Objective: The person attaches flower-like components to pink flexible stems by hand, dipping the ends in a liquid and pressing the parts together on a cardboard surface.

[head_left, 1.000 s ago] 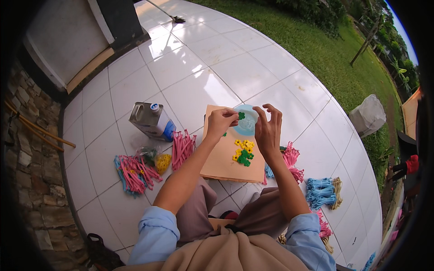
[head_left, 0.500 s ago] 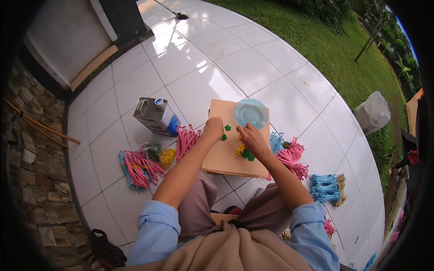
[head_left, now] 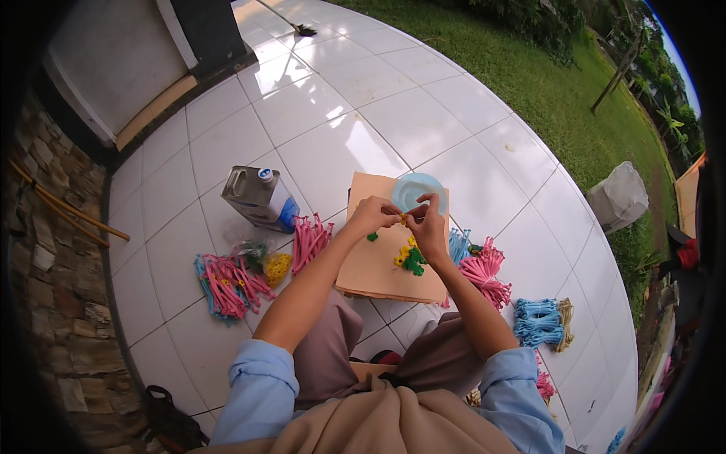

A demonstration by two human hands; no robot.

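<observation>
Over a tan cardboard-like board [head_left: 367, 276], my two hands meet fingertip to fingertip. Between them is a small yellow flower-shaped piece [head_left: 404, 219], partly covered by the fingers. My left hand [head_left: 373, 216] pinches it from the left, and my right hand [head_left: 428, 231] grips it from the right with one finger raised. Below my right hand, green flower-shaped pieces [head_left: 414, 262] lie beside yellow ones [head_left: 400, 258]. A lone green piece [head_left: 372, 237] rests under my left wrist. At the board's far right corner sits a light blue plastic dish [head_left: 439, 185], just beyond my right hand.
A metal can [head_left: 257, 198] with a blue-white cap stands left. Near it lie pink strap bundles [head_left: 308, 240], a bag of yellow pieces [head_left: 277, 267] and a pink-blue pile [head_left: 231, 284]. To the right are pink [head_left: 486, 274] and blue bundles [head_left: 538, 321] on white tiles.
My left hand has moved right, and my right hand has turned so that their fingertips meet at the yellow piece. One of the two loose green pieces no longer shows near my left hand.
</observation>
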